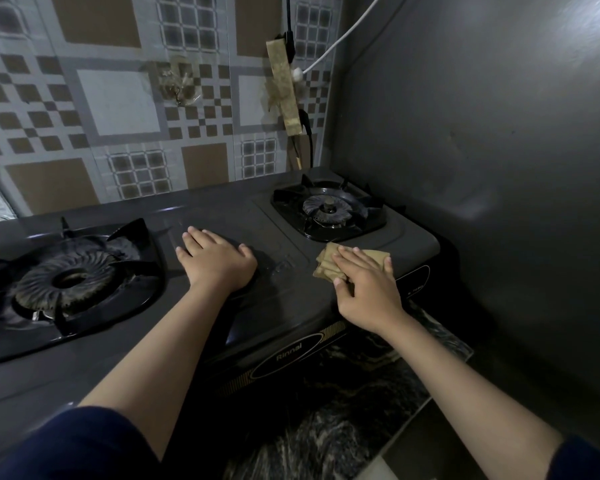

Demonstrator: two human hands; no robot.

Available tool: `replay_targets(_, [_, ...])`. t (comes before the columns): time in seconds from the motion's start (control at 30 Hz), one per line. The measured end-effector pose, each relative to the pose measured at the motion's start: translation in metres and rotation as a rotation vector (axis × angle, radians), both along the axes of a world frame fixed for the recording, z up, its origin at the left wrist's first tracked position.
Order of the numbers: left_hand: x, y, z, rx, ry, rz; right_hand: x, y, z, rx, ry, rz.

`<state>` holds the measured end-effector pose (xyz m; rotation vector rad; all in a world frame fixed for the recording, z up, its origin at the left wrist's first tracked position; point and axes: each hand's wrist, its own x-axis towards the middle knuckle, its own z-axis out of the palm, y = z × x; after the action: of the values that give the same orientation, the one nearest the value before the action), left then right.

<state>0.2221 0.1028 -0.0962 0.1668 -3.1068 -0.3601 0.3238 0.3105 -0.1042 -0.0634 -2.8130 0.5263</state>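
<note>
A dark grey two-burner gas stove (222, 209) fills the middle of the view. My left hand (215, 261) lies flat on the stove top between the two burners, fingers straight. My right hand (364, 285) presses a folded tan cloth (326, 263) onto the stove top near the front right corner, fingers stretched over it. The cloth lies just in front of the right burner (328, 209). The left burner (70, 278) sits at the left under its black pan support.
A patterned tiled wall (118, 105) stands behind the stove, with a taped power strip (284, 88) and a white cable (340, 39) hanging on it. A grey wall (482, 133) closes the right side. The stove rests on a dark marbled counter (343, 427).
</note>
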Motion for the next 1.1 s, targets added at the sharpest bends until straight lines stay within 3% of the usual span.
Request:
replay_targets(0.17, [0.000,0.000,0.000,-0.003,0.001,0.002,0.012,-0.013,-0.007,-0.104,0.103,0.161])
replay_targets(0.37, [0.001,-0.001,-0.001,-0.005,0.004,0.003,0.006,-0.001,0.003,-0.108,0.081,0.227])
replay_targets(0.5, [0.001,-0.001,-0.001,-0.003,0.008,-0.003,0.004,0.009,0.034,-0.053,-0.082,0.315])
replay_targets(0.57, [0.000,-0.002,-0.001,-0.003,0.014,-0.003,-0.009,0.018,0.053,-0.179,-0.173,0.379])
replay_targets(0.67, [-0.001,-0.002,-0.002,-0.009,0.022,0.003,-0.039,0.025,0.077,-0.282,-0.132,0.418])
replay_targets(0.83, [-0.002,0.000,-0.004,-0.030,0.043,0.022,-0.090,-0.005,0.095,-0.173,0.024,0.448])
replay_targets(0.93, [-0.003,0.000,-0.003,-0.037,0.058,0.031,-0.115,-0.034,0.087,-0.071,-0.077,0.510])
replay_targets(1.03, [-0.002,0.000,-0.003,-0.031,0.071,0.053,-0.125,-0.044,0.066,0.205,-0.244,0.541])
replay_targets(1.1, [-0.003,0.000,-0.002,-0.030,0.077,0.058,-0.123,-0.040,0.055,0.281,-0.226,0.556])
